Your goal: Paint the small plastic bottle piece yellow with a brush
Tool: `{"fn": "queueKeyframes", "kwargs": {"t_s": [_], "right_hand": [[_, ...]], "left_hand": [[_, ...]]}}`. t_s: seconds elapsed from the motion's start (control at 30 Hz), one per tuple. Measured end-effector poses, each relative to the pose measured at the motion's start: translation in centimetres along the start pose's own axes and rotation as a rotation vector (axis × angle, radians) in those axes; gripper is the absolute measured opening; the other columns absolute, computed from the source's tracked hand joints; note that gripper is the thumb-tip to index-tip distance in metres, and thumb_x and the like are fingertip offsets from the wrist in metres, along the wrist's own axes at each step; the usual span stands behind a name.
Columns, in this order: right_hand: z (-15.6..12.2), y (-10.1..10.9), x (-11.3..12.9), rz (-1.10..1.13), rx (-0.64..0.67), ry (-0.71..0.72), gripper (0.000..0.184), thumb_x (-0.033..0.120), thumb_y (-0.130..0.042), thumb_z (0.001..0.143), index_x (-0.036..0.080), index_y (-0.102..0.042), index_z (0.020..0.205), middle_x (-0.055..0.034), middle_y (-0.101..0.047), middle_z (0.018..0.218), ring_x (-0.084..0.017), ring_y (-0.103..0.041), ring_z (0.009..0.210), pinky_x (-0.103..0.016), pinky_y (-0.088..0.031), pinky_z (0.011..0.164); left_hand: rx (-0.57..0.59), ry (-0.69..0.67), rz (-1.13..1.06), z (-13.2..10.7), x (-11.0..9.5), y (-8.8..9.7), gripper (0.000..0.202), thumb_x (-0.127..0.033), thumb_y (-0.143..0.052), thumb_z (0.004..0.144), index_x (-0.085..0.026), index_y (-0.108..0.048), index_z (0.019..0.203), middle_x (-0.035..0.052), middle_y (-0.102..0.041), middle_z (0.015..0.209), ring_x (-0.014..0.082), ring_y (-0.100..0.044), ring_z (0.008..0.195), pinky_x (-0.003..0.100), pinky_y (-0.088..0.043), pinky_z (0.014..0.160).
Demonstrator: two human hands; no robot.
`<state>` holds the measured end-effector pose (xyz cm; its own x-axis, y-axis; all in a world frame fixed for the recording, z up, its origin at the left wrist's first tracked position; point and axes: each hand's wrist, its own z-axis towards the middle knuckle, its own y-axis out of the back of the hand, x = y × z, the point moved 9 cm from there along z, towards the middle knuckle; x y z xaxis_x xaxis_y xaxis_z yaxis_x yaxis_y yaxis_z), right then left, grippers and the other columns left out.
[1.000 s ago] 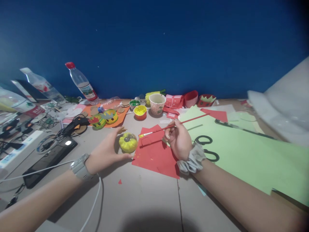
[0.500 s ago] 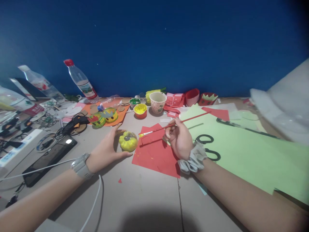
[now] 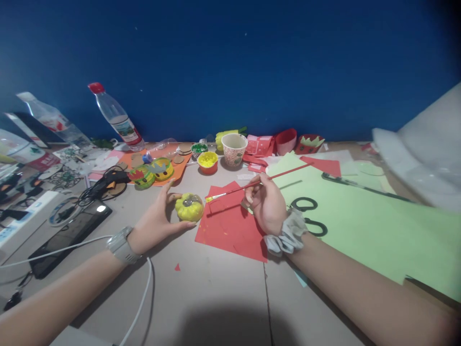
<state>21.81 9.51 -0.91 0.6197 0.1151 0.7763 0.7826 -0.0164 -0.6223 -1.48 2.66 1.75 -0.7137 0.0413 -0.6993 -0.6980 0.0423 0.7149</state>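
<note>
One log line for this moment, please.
left hand: holds yellow pumpkin figure on table | right hand: holds red paintbrush, yellow tip beside figure | red paper: under brush

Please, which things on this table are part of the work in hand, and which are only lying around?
In use: left hand, small yellow pumpkin-shaped figure; right hand, thin red-handled paintbrush; orange bowl of yellow paint; red paper sheet.
Lying about: black-handled scissors; clear plastic bottle with red cap; patterned paper cup; light green paper sheet.
</note>
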Motion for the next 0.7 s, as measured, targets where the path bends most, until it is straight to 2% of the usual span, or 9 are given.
{"fn": "queueKeyframes", "kwargs": {"t_s": [0.23,0.47,0.53,0.7], "right_hand": [[0.2,0.3,0.1,0.058,-0.016,-0.017,0.020,0.034,-0.045,0.084,0.020,-0.048,0.070,0.0044,-0.047,0.042,-0.009,-0.038,0.037,-0.019,-0.036,0.038],[0.1,0.8,1.2,0.140,-0.056,-0.010,0.017,0.029,-0.042,0.082,0.020,-0.048,0.069,0.0053,-0.041,0.043,-0.008,-0.037,0.041,-0.017,-0.034,0.040],[0.0,0.6,1.8,0.145,-0.057,0.004,0.018,0.028,-0.041,0.083,0.020,-0.048,0.068,0.0052,-0.041,0.043,-0.008,-0.035,0.041,-0.017,-0.034,0.041],[0.2,0.3,3.6,0.121,-0.061,0.040,0.019,0.027,-0.040,0.083,0.020,-0.049,0.067,0.0048,-0.040,0.042,-0.008,-0.035,0.041,-0.017,-0.034,0.041]], "left_hand": [[-0.058,0.033,0.077,-1.0,-0.9,1.3,0.115,-0.048,-0.078,0.064,-0.027,-0.001,0.147,0.0120,-0.055,0.126,0.0320,-0.047,0.127,0.051,-0.037,0.105],[0.081,-0.077,0.025,-1.9,-3.8,-2.2,0.117,-0.046,-0.077,0.066,-0.029,0.005,0.147,0.0097,-0.054,0.129,0.0273,-0.048,0.126,0.049,-0.032,0.109],[0.104,-0.089,0.013,-1.8,-3.8,-2.5,0.116,-0.046,-0.077,0.066,-0.029,0.004,0.147,0.0112,-0.051,0.134,0.0285,-0.043,0.130,0.050,-0.030,0.111],[0.146,-0.185,0.115,-2.2,-3.8,-1.7,0.114,-0.052,-0.078,0.061,-0.027,-0.009,0.148,0.0157,-0.033,0.148,0.0354,-0.032,0.136,0.054,-0.030,0.110]]}}
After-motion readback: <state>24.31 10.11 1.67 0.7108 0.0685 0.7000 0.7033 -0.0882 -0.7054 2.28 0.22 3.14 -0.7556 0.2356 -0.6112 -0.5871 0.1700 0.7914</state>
